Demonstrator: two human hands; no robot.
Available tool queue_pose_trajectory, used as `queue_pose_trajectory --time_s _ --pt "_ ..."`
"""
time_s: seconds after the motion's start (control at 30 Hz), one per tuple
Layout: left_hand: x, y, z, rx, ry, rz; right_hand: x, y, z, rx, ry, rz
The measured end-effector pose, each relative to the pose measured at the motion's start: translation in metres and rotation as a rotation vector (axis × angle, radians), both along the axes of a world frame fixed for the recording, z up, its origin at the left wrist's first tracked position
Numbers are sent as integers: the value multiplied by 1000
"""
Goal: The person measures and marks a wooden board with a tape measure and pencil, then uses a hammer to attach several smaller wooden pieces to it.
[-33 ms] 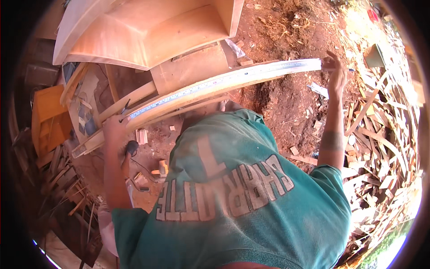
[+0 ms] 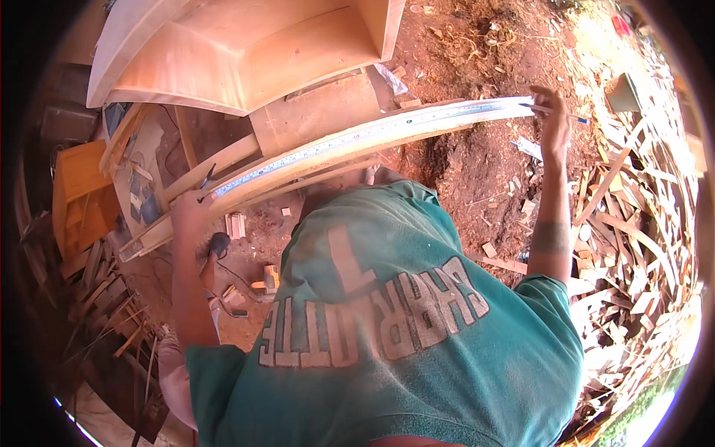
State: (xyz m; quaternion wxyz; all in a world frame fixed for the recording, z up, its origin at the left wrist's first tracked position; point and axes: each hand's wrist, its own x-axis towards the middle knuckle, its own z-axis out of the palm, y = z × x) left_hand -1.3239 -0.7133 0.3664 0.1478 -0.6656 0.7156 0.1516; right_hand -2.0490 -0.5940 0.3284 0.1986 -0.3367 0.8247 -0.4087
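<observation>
A long wooden board (image 2: pixel 432 130) crosses in front of me with a pale metal tape measure (image 2: pixel 357 135) stretched along its top. My left hand (image 2: pixel 192 210) is closed at the board's left end, gripping the board and the tape's end beside a small dark item that I cannot make out. At the other end, my right hand (image 2: pixel 553 115) has its fingers closed around a thin pen or pencil (image 2: pixel 579 119), held across the tape's right end.
An open plywood cabinet (image 2: pixel 283 52) stands beyond the board, by a plywood sheet (image 2: pixel 313 112). An orange wooden piece (image 2: pixel 78 179) lies left. A yellow power tool (image 2: pixel 269 277) and cord are on the dirt below. Scrap wood (image 2: pixel 633 246) is heaped at right.
My right hand has shifted slightly left, bringing the pen or pencil over the tape's end. My left hand and the board look the same.
</observation>
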Motion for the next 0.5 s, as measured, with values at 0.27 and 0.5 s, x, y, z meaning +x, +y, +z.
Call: queue_pose_trajectory --time_s 0.27,0.5 --pt "13 3 -17 -20 20 -1 79 -17 1 -113 -465 544" --pt "14 13 -21 -97 66 19 3 -3 -20 -310 -484 257"
